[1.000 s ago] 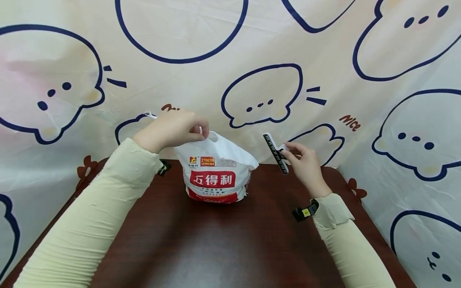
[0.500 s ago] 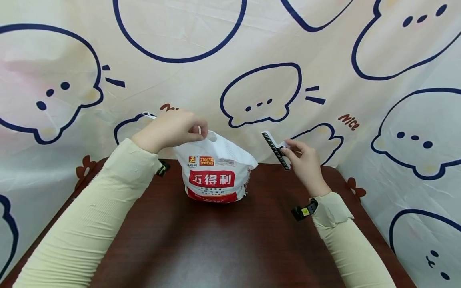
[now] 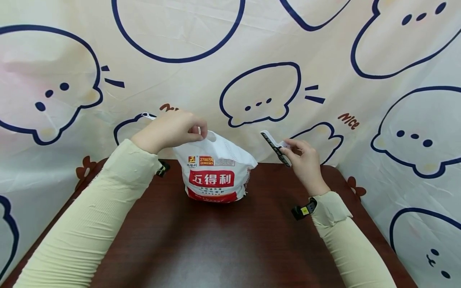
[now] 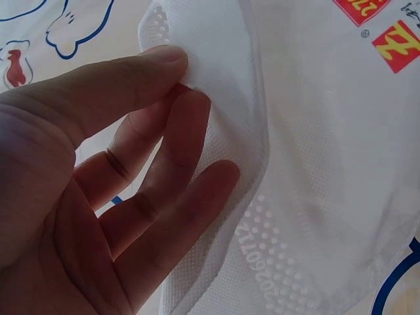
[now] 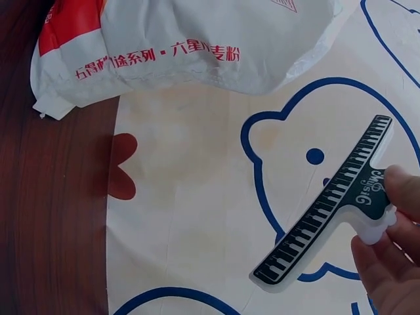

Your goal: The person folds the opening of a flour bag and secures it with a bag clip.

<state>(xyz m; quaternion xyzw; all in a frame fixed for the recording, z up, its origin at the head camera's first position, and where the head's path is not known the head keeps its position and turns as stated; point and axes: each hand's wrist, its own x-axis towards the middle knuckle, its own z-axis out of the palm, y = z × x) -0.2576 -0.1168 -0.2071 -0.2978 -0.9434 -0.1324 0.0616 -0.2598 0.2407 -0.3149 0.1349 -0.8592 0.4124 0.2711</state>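
**Flour bag held at top; clip in other hand**

The white flour bag (image 3: 216,172) stood upright on the dark wooden table (image 3: 223,244), towards its far edge, bearing a red label with white characters and a slack, crumpled top. The left hand (image 3: 173,129) pinched the bag's upper edge between thumb and fingers. The right hand (image 3: 304,160) gripped a white sealing clip (image 3: 275,148) printed with black piano keys, raised beside the bag and clear of it.

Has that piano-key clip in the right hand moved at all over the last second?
Yes, slightly. The clip in the right hand has crept up and a little left, judged against the bear outline on the backdrop behind it.
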